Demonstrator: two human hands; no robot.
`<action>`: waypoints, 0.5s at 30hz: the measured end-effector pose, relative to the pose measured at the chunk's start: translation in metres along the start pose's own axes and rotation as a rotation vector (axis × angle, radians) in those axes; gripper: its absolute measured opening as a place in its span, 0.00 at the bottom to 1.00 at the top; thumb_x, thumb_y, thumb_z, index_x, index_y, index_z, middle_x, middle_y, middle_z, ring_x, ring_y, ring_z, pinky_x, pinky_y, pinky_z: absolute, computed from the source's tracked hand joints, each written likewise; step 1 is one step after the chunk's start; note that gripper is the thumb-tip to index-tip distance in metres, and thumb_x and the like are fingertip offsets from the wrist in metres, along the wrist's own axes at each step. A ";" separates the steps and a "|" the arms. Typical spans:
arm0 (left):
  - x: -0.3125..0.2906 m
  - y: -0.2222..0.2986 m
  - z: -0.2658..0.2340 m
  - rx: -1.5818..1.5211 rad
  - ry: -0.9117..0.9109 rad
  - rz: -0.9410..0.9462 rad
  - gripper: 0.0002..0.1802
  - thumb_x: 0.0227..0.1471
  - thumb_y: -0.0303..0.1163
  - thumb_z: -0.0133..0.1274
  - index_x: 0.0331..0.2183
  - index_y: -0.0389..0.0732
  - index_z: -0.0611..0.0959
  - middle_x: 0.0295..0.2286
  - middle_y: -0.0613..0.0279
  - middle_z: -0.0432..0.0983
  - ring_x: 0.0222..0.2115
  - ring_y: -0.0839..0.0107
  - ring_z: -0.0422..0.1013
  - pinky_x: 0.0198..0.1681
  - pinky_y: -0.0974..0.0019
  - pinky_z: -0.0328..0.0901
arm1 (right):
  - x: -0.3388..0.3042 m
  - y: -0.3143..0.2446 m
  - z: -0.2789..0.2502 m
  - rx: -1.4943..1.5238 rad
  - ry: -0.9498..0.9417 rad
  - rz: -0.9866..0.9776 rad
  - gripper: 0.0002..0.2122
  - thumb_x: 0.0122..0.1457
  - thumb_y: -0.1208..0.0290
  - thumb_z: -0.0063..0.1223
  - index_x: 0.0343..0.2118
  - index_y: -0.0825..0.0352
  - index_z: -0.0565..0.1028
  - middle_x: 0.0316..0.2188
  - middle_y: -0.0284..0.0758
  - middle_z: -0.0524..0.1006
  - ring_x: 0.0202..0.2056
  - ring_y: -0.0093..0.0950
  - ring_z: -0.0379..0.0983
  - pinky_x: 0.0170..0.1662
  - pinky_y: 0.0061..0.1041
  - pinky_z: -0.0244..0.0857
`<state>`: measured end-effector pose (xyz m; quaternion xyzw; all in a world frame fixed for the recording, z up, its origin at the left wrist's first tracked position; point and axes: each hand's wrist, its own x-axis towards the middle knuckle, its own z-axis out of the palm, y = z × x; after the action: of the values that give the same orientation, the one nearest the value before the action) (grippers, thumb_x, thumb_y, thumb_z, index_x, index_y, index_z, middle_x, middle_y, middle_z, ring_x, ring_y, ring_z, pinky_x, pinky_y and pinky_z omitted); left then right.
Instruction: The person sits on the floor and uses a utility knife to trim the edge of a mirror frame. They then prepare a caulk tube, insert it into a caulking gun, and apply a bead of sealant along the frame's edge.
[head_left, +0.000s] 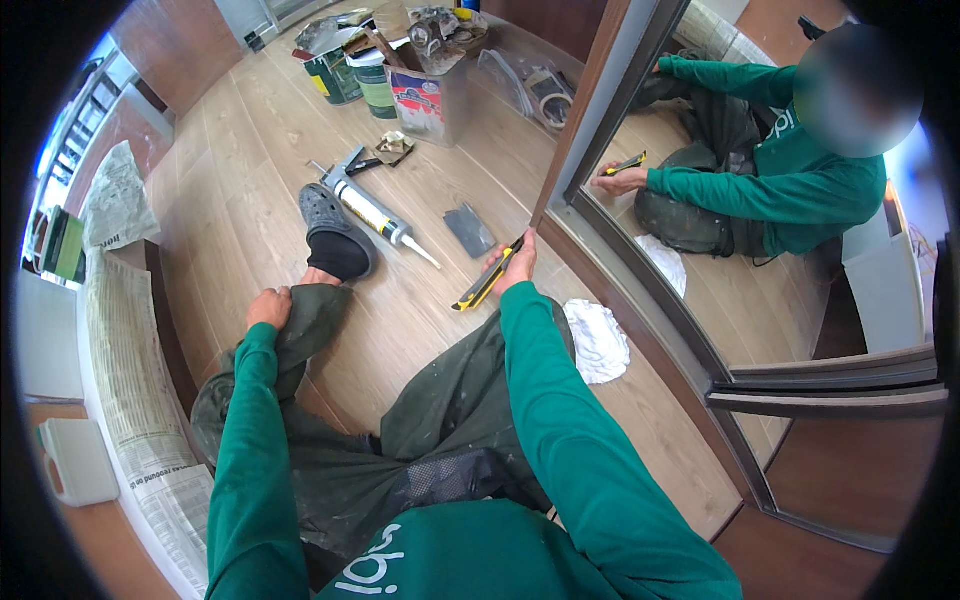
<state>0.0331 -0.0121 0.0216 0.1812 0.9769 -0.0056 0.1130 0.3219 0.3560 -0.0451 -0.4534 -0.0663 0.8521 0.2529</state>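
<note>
White cloth [598, 342] lying on the wooden floor [665, 440], left hand [270, 308] resting on a trouser leg [318, 322], its grip unclear, right hand [517, 264] apart from it, clasping a yellow-and-black utility knife [484, 286], caulking gun [368, 209] lying beyond, paint tubs [374, 88] standing farther off.

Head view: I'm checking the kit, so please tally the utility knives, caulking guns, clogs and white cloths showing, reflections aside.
Utility knife, in the right hand: 1
Caulking gun: 1
Grey clog: 1
White cloth: 1
Total: 4
</note>
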 end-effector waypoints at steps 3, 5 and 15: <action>-0.001 -0.001 0.000 0.001 0.002 0.048 0.33 0.60 0.51 0.38 0.37 0.28 0.82 0.40 0.32 0.77 0.45 0.40 0.73 0.52 0.47 0.65 | 0.004 0.001 0.000 -0.084 -0.048 0.107 0.27 0.56 0.36 0.46 0.24 0.61 0.69 0.15 0.29 0.66 0.19 0.27 0.63 0.26 0.29 0.59; -0.003 0.000 -0.002 -0.002 0.006 0.059 0.32 0.60 0.51 0.38 0.37 0.28 0.82 0.40 0.33 0.77 0.45 0.40 0.73 0.52 0.47 0.66 | 0.001 0.006 -0.001 -0.114 -0.048 0.158 0.22 0.57 0.43 0.49 0.26 0.62 0.70 0.15 0.29 0.67 0.19 0.27 0.64 0.26 0.29 0.60; -0.012 0.008 -0.012 0.006 -0.041 0.028 0.33 0.61 0.51 0.37 0.39 0.28 0.82 0.41 0.33 0.77 0.45 0.39 0.73 0.52 0.46 0.66 | -0.042 0.030 0.000 -0.864 -0.255 0.228 0.12 0.49 0.72 0.51 0.38 0.67 0.71 0.22 0.33 0.71 0.25 0.32 0.73 0.30 0.41 0.73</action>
<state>0.0442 -0.0080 0.0359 0.1950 0.9718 -0.0105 0.1324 0.3301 0.3094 -0.0241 -0.4134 -0.3956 0.8175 -0.0649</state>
